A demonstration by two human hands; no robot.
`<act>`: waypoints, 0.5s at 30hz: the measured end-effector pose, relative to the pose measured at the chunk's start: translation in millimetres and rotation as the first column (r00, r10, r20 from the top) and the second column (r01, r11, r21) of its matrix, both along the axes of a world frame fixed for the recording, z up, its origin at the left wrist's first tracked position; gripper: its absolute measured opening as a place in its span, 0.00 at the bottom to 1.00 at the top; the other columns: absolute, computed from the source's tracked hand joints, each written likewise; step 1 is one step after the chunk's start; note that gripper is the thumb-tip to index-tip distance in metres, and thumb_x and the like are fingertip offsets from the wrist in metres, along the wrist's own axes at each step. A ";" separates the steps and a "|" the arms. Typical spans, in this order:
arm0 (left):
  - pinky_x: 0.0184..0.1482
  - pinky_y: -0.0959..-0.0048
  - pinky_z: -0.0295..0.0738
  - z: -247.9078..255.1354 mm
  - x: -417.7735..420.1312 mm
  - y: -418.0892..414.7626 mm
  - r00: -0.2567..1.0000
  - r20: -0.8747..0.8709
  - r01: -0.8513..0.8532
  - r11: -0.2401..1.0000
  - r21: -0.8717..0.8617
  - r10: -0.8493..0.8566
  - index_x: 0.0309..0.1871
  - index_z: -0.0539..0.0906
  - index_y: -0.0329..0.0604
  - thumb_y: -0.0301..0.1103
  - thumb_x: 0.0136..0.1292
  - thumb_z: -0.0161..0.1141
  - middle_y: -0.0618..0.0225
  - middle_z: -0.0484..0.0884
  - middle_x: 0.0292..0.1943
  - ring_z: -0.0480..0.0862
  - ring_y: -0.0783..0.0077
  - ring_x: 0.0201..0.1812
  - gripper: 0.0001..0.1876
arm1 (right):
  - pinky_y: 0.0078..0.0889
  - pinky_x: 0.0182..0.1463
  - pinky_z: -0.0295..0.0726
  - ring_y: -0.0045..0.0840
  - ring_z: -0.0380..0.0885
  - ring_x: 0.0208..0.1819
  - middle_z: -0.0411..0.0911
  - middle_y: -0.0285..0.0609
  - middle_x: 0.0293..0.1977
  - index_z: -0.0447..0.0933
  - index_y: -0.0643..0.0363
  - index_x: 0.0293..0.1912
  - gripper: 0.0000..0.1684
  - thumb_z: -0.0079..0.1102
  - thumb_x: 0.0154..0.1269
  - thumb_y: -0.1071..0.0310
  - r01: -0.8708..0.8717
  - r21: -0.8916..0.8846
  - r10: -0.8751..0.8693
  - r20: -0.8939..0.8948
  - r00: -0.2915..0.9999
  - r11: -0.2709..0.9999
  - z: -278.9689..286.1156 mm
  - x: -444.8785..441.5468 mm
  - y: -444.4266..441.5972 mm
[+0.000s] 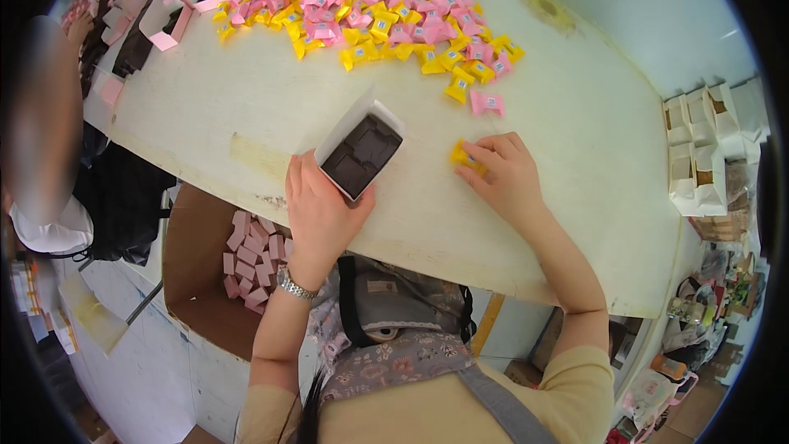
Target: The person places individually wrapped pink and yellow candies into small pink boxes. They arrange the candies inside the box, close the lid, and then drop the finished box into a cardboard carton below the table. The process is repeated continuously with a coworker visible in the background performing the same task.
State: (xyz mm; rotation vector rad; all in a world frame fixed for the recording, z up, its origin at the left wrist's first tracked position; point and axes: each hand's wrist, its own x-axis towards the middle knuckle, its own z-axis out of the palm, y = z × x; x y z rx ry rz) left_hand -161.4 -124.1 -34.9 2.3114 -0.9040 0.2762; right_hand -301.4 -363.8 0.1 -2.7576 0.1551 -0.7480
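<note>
My left hand (323, 206) holds a small open cardboard box (345, 129) with white inner walls, tilted over the table. Dark brown or black blocks (362, 154) fill its opening; what they are made of I cannot tell. To the right, just above the tabletop, my right hand (508, 179) pinches a yellow wrapped packet (466, 157) between thumb and fingers. Beyond both hands lies a large heap of pink and yellow wrapped packets (382, 24). One pink packet (487, 103) lies at the heap's near edge, closest to my right hand.
Pink-and-white open boxes (166, 24) with dark contents stand at the table's far left, by another person's arm (46, 117). A large carton (206, 320) below the table edge holds many small pink boxes (246, 254). White paper bags or boxes (696, 179) stand at the right.
</note>
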 end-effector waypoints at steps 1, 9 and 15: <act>0.63 0.48 0.70 2.8 -1.6 -0.3 1.000 -0.016 -0.009 1.000 0.007 0.009 0.61 0.66 0.27 0.38 0.48 0.77 0.44 0.75 0.52 0.75 0.35 0.56 0.42 | 0.32 0.37 0.79 0.30 0.77 0.31 0.81 0.35 0.35 0.85 0.53 0.45 0.16 0.75 0.55 0.66 0.002 -0.035 -0.004 -0.047 0.999 0.999 0.8 -0.9 2.5; 0.61 0.50 0.72 4.2 -19.8 -12.8 0.992 0.092 0.096 0.986 -0.133 -0.085 0.60 0.69 0.33 0.36 0.44 0.80 0.54 0.77 0.51 0.77 0.42 0.52 0.41 | 0.32 0.39 0.81 0.32 0.81 0.36 0.84 0.36 0.39 0.84 0.57 0.39 0.14 0.75 0.50 0.70 -0.191 0.211 0.183 0.055 0.982 0.959 17.5 45.9 73.1; 0.61 0.49 0.72 -6.3 -22.3 -8.2 0.998 -0.051 0.027 0.999 -0.033 -0.028 0.61 0.67 0.25 0.36 0.45 0.79 0.41 0.76 0.52 0.75 0.35 0.55 0.43 | 0.31 0.38 0.81 0.32 0.80 0.38 0.82 0.37 0.37 0.84 0.57 0.34 0.09 0.72 0.51 0.71 -0.262 0.091 0.251 0.116 0.961 0.961 -10.3 53.6 92.2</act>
